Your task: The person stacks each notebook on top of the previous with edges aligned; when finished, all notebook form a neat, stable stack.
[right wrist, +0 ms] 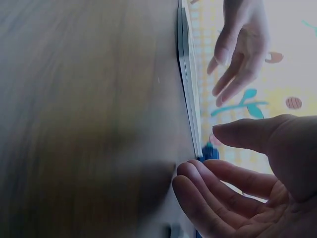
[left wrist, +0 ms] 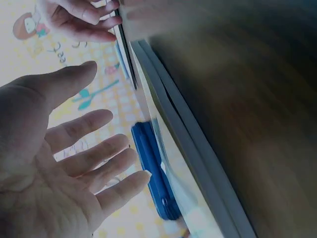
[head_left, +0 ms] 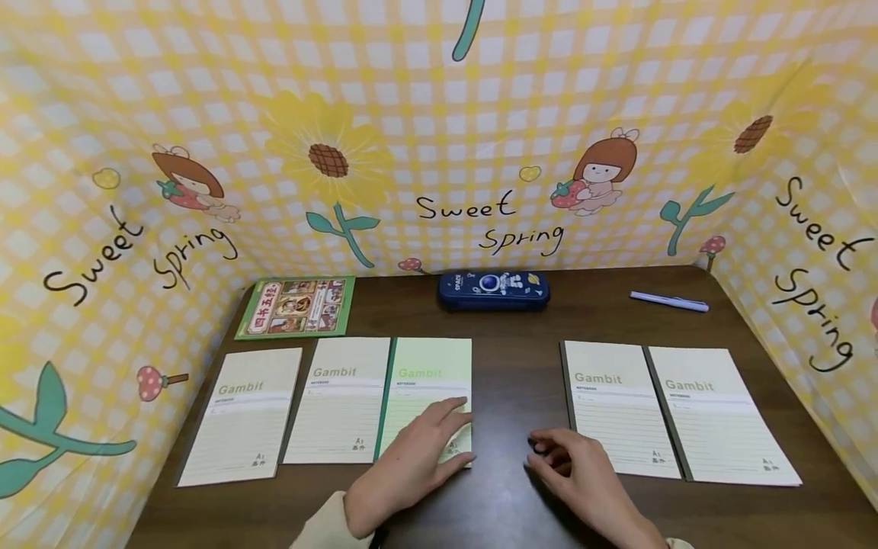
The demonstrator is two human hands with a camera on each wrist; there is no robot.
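My left hand (head_left: pixel 418 450) is over the lower part of a green-covered Gambit notebook (head_left: pixel 430 358), fingers spread and relaxed. In the left wrist view, the left hand (left wrist: pixel 74 153) shows an empty palm above the notebook's edge (left wrist: pixel 173 134). Beside the left edge of a cream notebook (head_left: pixel 610 396), my right hand (head_left: pixel 583 473) hovers low with loosely bent fingers. The right wrist view shows nothing between the thumb and fingers of the right hand (right wrist: pixel 247 188). A middle cream notebook (head_left: pixel 343 412) adjoins the green one on its left.
Another cream notebook (head_left: pixel 240 427) lies far left, one more (head_left: pixel 720 412) far right. Along the back are a green-bordered picture book (head_left: pixel 295 306), a navy space-themed pencil case (head_left: pixel 494 291) and a lilac pen (head_left: pixel 668 302). Yellow checked cloth (head_left: pixel 453 137) walls in the dark wooden table (head_left: pixel 514 366).
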